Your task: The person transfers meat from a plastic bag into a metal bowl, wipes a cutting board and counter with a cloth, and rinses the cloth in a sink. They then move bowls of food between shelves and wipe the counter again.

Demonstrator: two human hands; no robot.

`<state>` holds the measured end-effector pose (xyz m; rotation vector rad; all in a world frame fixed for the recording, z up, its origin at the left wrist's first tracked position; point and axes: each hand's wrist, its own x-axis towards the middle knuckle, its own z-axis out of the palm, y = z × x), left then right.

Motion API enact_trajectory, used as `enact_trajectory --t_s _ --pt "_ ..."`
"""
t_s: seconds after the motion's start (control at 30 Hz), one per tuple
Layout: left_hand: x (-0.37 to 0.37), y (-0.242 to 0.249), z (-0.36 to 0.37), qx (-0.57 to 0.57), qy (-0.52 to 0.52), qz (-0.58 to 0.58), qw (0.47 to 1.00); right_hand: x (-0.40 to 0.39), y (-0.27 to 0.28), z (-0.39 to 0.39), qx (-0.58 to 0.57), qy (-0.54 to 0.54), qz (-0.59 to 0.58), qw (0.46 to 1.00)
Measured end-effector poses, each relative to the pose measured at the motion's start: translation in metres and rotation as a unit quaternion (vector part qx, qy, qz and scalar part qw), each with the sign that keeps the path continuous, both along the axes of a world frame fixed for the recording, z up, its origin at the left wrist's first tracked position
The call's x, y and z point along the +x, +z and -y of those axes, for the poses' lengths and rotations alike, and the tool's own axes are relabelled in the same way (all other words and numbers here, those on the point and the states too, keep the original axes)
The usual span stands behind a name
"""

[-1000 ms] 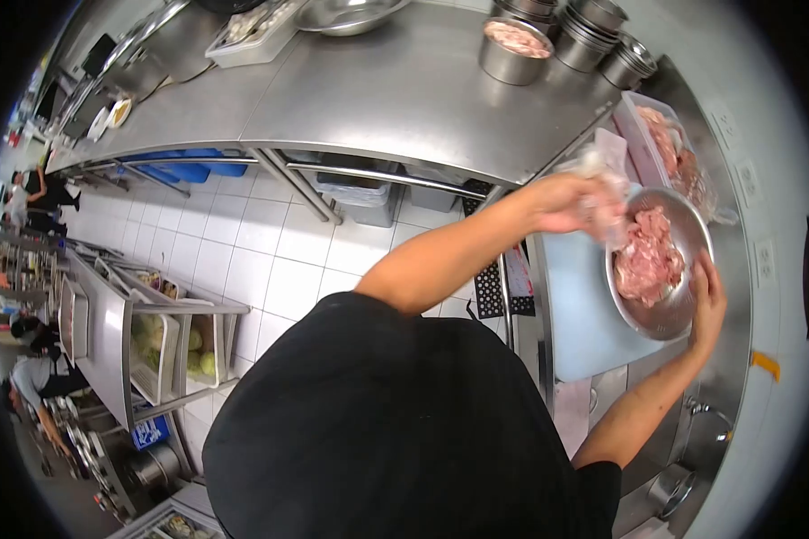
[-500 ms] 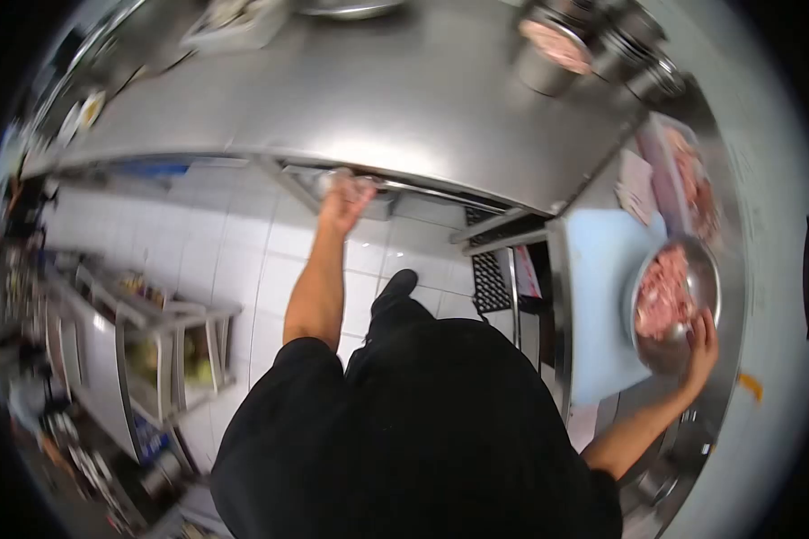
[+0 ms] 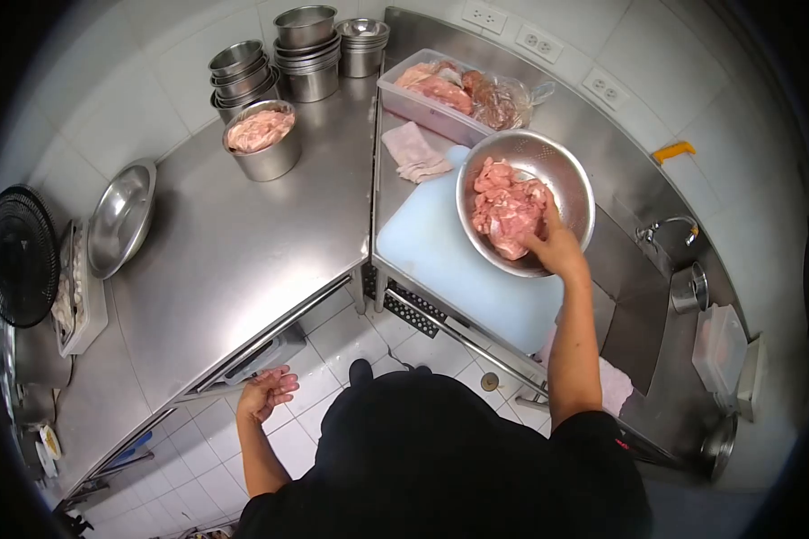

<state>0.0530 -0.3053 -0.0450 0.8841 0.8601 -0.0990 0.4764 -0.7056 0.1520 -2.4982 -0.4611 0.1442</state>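
Note:
A metal colander [image 3: 577, 193] stands on the light-blue cutting board [image 3: 458, 260], with a heap of raw meat [image 3: 505, 211] inside. My right hand [image 3: 559, 244] reaches over the rim, its thumb and fingers spread around the near side of the meat and gripping it. Its fingertips are partly hidden against the meat. My left hand [image 3: 268, 393] hangs over the floor in front of the steel table, fingers loosely curled and apart, holding nothing I can see.
On the steel table [image 3: 243, 242] stand a steel pot of raw meat [image 3: 265, 153], stacked steel pots [image 3: 310, 63] and a metal bowl [image 3: 121, 220]. A plastic tub [image 3: 422, 103] of meat and a folded cloth [image 3: 415, 151] lie behind the board. A sink [image 3: 643, 346] is at right.
My view has swung right toward the corner. My right hand has moved from the colander's rim onto the meat. My left hand has drawn away from under the steel table's edge.

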Motion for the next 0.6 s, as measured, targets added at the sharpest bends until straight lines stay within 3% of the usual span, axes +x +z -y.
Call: enact_trajectory --t_s 0.03,0.13,0.2,0.33,0.5,0.57,0.6 --pt "0.012 0.024 0.009 0.012 -0.056 -0.014 0.998 0.001 -0.002 -0.001 -0.02 -0.02 -0.034 0.999" --pt "0.07 0.086 0.019 0.05 -0.123 0.115 0.984 0.009 -0.014 0.006 -0.023 -0.002 -0.01 1.0" --pt "0.127 0.114 0.014 0.15 -0.157 0.185 0.958 0.006 -0.008 0.002 -0.01 -0.016 -0.03 0.999" --pt "0.272 0.172 0.024 0.29 -0.106 0.265 0.913 0.008 -0.006 -0.014 0.014 -0.054 -0.028 0.998" --pt "0.476 0.193 0.017 0.449 -0.141 0.36 0.806 0.024 -0.003 -0.022 0.058 -0.046 -0.038 0.996" --pt "0.544 0.196 0.025 0.412 -0.167 0.382 0.81 0.022 0.0 -0.021 0.102 -0.055 -0.071 0.991" --pt "0.561 0.2 0.04 0.443 -0.208 0.401 0.775 0.025 0.0 -0.021 0.124 -0.072 -0.086 0.986"
